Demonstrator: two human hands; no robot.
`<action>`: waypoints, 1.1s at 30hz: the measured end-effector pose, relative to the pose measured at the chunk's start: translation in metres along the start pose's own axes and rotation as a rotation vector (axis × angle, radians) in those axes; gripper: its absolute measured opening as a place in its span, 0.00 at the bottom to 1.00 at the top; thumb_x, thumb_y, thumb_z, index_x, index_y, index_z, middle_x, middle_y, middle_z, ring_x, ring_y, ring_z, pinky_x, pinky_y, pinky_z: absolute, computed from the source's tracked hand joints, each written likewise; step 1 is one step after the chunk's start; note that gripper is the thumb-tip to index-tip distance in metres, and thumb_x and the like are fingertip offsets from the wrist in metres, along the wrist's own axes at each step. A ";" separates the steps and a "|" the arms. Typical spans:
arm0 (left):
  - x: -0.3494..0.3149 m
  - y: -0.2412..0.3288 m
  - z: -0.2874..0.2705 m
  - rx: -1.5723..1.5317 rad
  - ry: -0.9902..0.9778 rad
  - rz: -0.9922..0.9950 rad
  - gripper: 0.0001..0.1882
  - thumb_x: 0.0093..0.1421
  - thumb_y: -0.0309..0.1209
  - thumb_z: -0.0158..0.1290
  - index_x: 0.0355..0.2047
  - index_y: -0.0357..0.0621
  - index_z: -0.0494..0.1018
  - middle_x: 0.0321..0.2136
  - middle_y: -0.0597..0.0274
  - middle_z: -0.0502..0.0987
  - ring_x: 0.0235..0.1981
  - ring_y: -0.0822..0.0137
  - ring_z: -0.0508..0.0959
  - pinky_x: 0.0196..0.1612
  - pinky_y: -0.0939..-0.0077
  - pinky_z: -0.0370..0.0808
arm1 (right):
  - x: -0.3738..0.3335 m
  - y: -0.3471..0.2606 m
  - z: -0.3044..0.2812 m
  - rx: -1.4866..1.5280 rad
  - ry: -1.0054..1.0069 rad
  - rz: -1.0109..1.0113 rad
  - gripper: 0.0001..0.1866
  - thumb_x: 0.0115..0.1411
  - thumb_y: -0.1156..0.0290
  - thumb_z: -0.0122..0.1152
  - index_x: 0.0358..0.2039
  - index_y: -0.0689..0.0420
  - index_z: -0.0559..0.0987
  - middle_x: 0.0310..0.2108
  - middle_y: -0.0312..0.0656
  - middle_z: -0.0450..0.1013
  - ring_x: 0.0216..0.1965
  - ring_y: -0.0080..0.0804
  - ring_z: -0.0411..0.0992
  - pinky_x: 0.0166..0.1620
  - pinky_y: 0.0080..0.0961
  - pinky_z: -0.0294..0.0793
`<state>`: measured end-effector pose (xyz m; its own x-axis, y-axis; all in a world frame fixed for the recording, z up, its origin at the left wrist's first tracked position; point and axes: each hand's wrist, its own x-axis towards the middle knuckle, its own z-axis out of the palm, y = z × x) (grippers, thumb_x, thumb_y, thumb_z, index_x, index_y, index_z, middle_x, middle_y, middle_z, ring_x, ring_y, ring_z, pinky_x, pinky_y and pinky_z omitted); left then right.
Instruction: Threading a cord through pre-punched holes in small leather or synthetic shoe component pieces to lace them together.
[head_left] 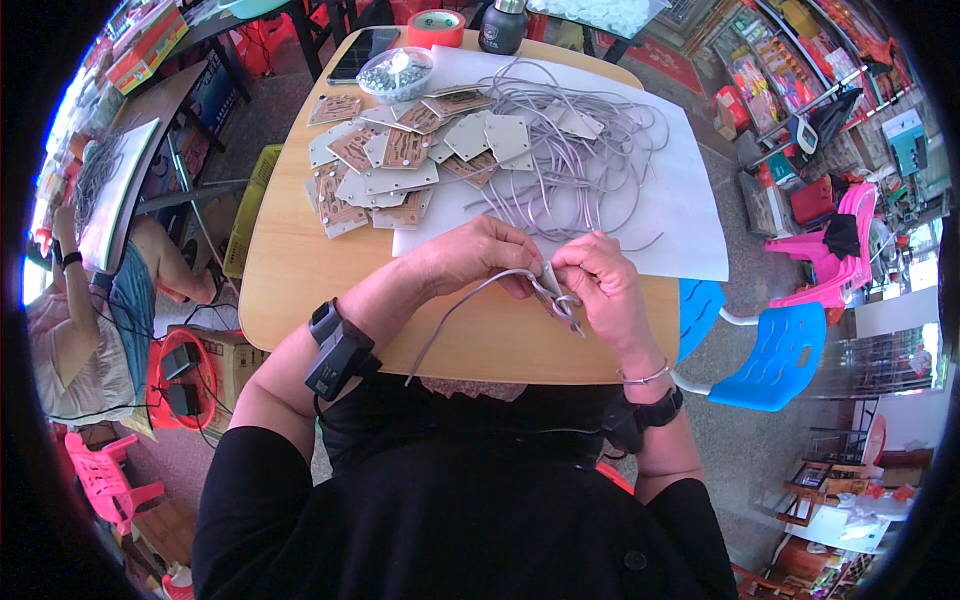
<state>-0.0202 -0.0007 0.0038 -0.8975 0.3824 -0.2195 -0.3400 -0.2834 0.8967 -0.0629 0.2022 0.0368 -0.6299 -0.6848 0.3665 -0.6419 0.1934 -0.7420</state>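
Note:
Close to the table's near edge, my left hand (482,252) and my right hand (602,282) meet with fingers closed in a pinch. Between them is a bent, looped grey cable (452,308), one end trailing down past the table edge. A small pale piece (547,272) shows between the fingertips; its kind is partly hidden. Just beyond my hands lies a loose tangle of grey cables (612,190). To its left, small flat boards (385,185) are heaped, some brown with printed tracks, some pale grey.
A white sheet (690,225) covers part of the wooden table (285,230). At the back are a clear tub (397,72) of small metal parts, a phone (345,68), a tape roll (436,30) and a dark bottle (503,30). A blue chair (768,355) stands right; another person (85,340) sits left.

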 end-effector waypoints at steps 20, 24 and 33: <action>-0.001 -0.001 -0.003 -0.032 -0.055 -0.063 0.10 0.53 0.27 0.55 0.33 0.29 0.75 0.29 0.55 0.78 0.30 0.67 0.78 0.38 0.77 0.76 | -0.003 -0.004 0.000 0.006 -0.128 0.045 0.03 0.55 0.76 0.54 0.29 0.62 0.73 0.29 0.41 0.68 0.35 0.37 0.65 0.40 0.28 0.66; 0.001 0.000 -0.003 0.005 -0.050 -0.057 0.10 0.53 0.26 0.55 0.33 0.30 0.76 0.29 0.55 0.78 0.30 0.68 0.78 0.38 0.76 0.76 | -0.004 -0.004 0.000 0.045 -0.094 0.020 0.03 0.53 0.79 0.55 0.30 0.62 0.73 0.29 0.41 0.68 0.35 0.37 0.65 0.40 0.29 0.66; 0.001 -0.002 -0.004 -0.037 -0.049 -0.083 0.10 0.53 0.25 0.55 0.34 0.30 0.76 0.28 0.55 0.78 0.30 0.68 0.79 0.38 0.76 0.77 | -0.007 -0.002 0.001 0.134 -0.161 0.198 0.05 0.58 0.74 0.51 0.31 0.63 0.72 0.30 0.43 0.68 0.36 0.40 0.66 0.42 0.30 0.66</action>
<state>-0.0217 -0.0032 0.0008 -0.8515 0.4482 -0.2722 -0.4233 -0.2812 0.8612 -0.0568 0.2058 0.0356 -0.6529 -0.7478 0.1206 -0.4428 0.2476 -0.8618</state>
